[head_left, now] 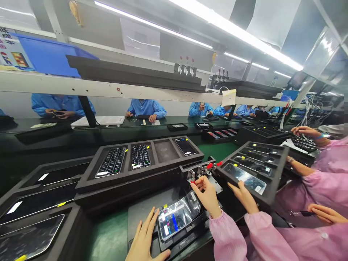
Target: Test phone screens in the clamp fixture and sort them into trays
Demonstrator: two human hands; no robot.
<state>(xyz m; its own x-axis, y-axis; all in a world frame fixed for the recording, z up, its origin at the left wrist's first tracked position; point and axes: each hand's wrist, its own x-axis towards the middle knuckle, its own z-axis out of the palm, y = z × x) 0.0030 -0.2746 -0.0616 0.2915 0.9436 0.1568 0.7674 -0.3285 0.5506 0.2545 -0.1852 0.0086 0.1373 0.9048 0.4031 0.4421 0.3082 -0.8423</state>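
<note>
My left hand (144, 237) lies flat with fingers stretched out on the black fixture (141, 214), touching the left edge of a phone (178, 215) wrapped in shiny film that sits in the fixture. My right hand (207, 194), in a pink sleeve, reaches over the phone to the small toggle clamps with red handles (210, 166) at the fixture's back edge. Its fingers are curled and pinched at a clamp lever.
A black foam tray (141, 174) with several phones, two lit, stands behind the fixture. Another phone tray (272, 195) sits to the right, with a neighbour's hand (244, 197) on it. More dark trays are at the left. Workers in blue sit across the green belt.
</note>
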